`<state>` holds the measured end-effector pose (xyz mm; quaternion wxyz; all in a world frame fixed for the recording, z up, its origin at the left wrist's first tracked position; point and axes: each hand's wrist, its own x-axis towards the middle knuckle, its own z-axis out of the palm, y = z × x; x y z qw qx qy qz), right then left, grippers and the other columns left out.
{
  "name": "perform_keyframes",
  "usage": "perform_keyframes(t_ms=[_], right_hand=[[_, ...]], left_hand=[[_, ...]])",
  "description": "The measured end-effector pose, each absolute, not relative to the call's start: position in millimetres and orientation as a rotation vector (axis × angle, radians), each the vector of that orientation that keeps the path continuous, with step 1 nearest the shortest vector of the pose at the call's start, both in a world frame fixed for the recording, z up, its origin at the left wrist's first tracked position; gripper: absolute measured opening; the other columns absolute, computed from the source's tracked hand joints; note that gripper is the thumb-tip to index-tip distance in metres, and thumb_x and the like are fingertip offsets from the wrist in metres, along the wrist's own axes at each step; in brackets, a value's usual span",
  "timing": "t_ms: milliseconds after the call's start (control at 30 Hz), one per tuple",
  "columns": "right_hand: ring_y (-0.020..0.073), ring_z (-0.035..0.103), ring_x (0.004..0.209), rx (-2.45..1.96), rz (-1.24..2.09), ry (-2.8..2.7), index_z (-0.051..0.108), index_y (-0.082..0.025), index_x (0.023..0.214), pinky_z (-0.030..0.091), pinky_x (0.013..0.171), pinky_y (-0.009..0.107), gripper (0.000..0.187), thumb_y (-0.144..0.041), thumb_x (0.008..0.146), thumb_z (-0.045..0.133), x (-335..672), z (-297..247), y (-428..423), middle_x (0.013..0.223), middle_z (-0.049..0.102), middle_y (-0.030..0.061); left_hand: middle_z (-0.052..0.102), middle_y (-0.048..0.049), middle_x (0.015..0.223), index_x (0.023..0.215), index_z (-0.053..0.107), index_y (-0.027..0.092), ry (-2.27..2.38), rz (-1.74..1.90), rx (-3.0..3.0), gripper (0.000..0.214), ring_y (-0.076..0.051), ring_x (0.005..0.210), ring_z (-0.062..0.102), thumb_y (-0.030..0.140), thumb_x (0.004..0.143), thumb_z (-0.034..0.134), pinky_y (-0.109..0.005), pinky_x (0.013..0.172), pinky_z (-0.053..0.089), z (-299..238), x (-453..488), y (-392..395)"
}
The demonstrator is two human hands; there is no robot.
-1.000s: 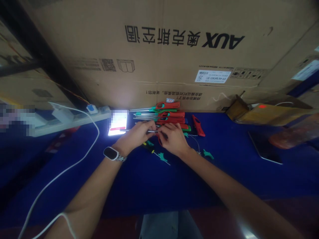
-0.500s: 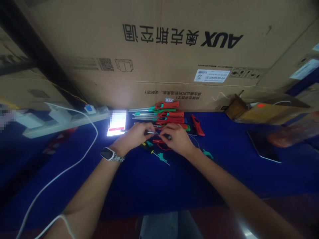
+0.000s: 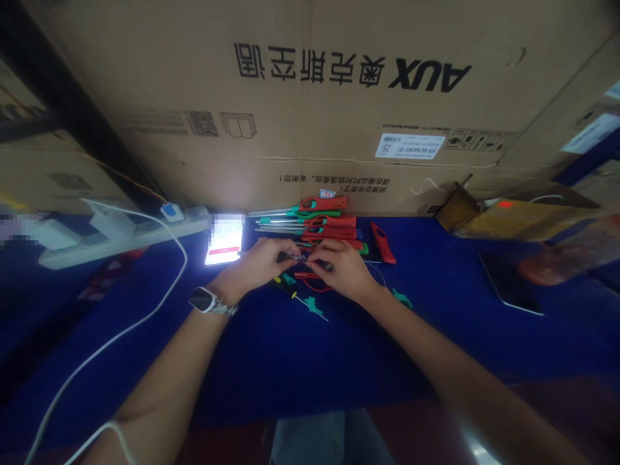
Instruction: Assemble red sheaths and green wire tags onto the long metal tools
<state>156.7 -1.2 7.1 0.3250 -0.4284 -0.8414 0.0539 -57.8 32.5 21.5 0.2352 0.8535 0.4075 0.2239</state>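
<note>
My left hand [image 3: 259, 263] is closed round a slim metal lighter tube [image 3: 289, 256], whose end points at my other hand. Finger and thumb of my right hand [image 3: 347, 268] pinch a small part at that end, too small to name; a dark piece shows under the fingers. Just beyond both hands lie several long-necked lighters [image 3: 334, 221] in red and green. Below the fingers are a red handle shell [image 3: 310, 278], a screwdriver [image 3: 287, 289] with a yellow and black handle, and a green trigger-like piece [image 3: 310, 304]. A thin wire [image 3: 380, 271] trails right of my right hand.
A lit phone [image 3: 223, 242] lies left of the lighters, near a white power strip [image 3: 121, 242] with a white cable [image 3: 165, 290]. Rightward are a red lighter handle [image 3: 382, 243], a green piece [image 3: 402, 298], a dark phone [image 3: 508, 284] and a yellow packet [image 3: 513, 219]. Cardboard [image 3: 310, 135] stands behind.
Less of the metal tube shows to the left of my left hand. Both hands stay together with their fingers at its end; the view has shifted slightly.
</note>
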Motion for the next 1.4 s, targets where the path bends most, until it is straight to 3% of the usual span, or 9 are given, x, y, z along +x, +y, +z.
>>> perform_keyframes(t_ms=[500, 733, 867, 1033, 1267, 1400], right_hand=[[0.0145, 0.065, 0.081, -1.048, 0.146, -2.206, 0.073, -0.022, 0.087, 0.045, 0.083, 0.032, 0.007, -0.023, 0.090, 0.067, 157, 2, 2, 0.089, 0.069, 0.0015], [0.0099, 0.057, 0.064, -1.092, 0.354, -2.116, 0.062, -0.019, 0.086, 0.046, 0.063, 0.024, 0.006, -0.020, 0.085, 0.068, 155, 3, 2, 0.085, 0.062, 0.0003], [0.0081, 0.055, 0.060, -1.047, 0.450, -2.084, 0.056, -0.019, 0.077, 0.047, 0.060, 0.023, 0.010, -0.015, 0.082, 0.064, 156, 5, 0, 0.085, 0.058, 0.0001], [0.0087, 0.058, 0.061, -0.991, 0.657, -2.038, 0.056, -0.019, 0.082, 0.048, 0.057, 0.022, 0.015, -0.007, 0.072, 0.059, 157, 13, -5, 0.085, 0.057, -0.0003], [0.0149, 0.061, 0.077, -1.072, 0.564, -2.093, 0.058, -0.019, 0.091, 0.052, 0.073, 0.030, 0.025, -0.004, 0.071, 0.056, 186, 33, -18, 0.090, 0.062, 0.0029], [0.0285, 0.059, 0.105, -1.341, 0.263, -2.326, 0.064, -0.023, 0.103, 0.044, 0.094, 0.050, 0.037, -0.036, 0.072, 0.080, 204, 34, -42, 0.106, 0.064, 0.0080]], left_hand=[[0.072, -0.0023, 0.085, 0.087, 0.066, 0.019, 1.156, 0.620, 2.361, 0.006, -0.018, 0.080, 0.067, 0.017, 0.082, 0.068, -0.031, 0.075, 0.053, 24, -54, 29], [0.072, -0.0011, 0.085, 0.090, 0.068, 0.021, 0.960, 0.605, 2.502, 0.004, -0.017, 0.077, 0.066, 0.022, 0.089, 0.065, -0.030, 0.072, 0.049, 24, -52, 26], [0.074, -0.0023, 0.091, 0.096, 0.072, 0.023, 0.945, 0.545, 2.606, 0.010, -0.019, 0.084, 0.067, 0.022, 0.091, 0.063, -0.032, 0.077, 0.049, 27, -51, 25], [0.073, -0.0034, 0.090, 0.096, 0.074, 0.023, 0.979, 0.499, 2.640, 0.015, -0.020, 0.082, 0.067, 0.018, 0.088, 0.062, -0.032, 0.075, 0.049, 29, -49, 23], [0.070, -0.0038, 0.096, 0.091, 0.074, 0.022, 0.974, 0.519, 2.621, 0.016, -0.018, 0.079, 0.066, 0.015, 0.085, 0.061, -0.031, 0.072, 0.049, 31, -46, 21], [0.070, -0.0044, 0.102, 0.091, 0.074, 0.022, 0.949, 0.559, 2.604, 0.015, -0.018, 0.084, 0.067, 0.017, 0.085, 0.061, -0.032, 0.077, 0.051, 27, -47, 23]])
